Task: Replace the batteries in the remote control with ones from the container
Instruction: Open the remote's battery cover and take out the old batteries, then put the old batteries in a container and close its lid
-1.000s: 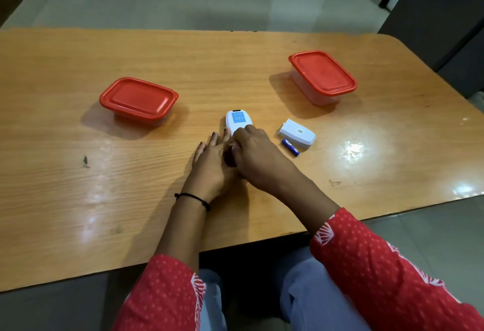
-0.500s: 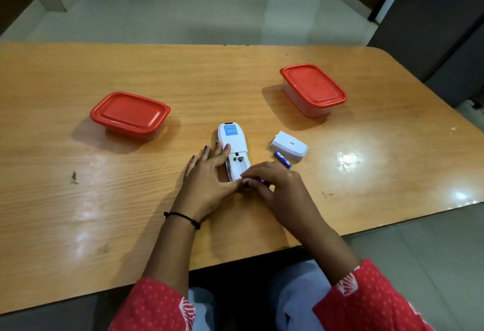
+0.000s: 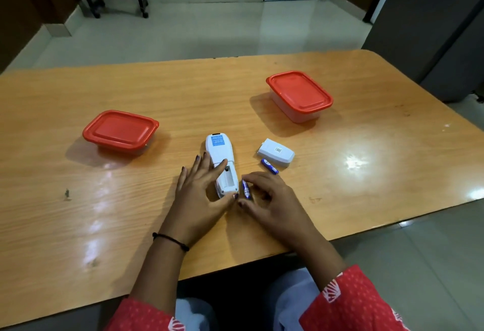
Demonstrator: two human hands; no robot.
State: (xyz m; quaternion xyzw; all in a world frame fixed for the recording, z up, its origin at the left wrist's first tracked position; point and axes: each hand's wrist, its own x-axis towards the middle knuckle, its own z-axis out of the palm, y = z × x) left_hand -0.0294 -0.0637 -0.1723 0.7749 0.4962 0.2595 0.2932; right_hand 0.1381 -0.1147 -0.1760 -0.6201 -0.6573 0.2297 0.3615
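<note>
Finding: the remote control point(image 3: 220, 163) lies face down at the centre of the counter point(image 3: 78, 212), its compartment open and, as far as can be seen, now empty. A second ago the right hand point(image 3: 269, 199) covered that compartment; it has since drawn clear and pinches a battery point(image 3: 245, 187) between forefinger and thumb, just right of the remote's lower end. The left hand point(image 3: 199, 194) rests on the remote with fingers spread, steadying it. A second battery point(image 3: 269, 166) lies beside the detached battery cover point(image 3: 276, 153), right of centre. Assessment: both old cells appear to be out. The left container point(image 3: 120, 131) and the right container point(image 3: 299, 93) remain lidded; fetching replacements is the outstanding step
</note>
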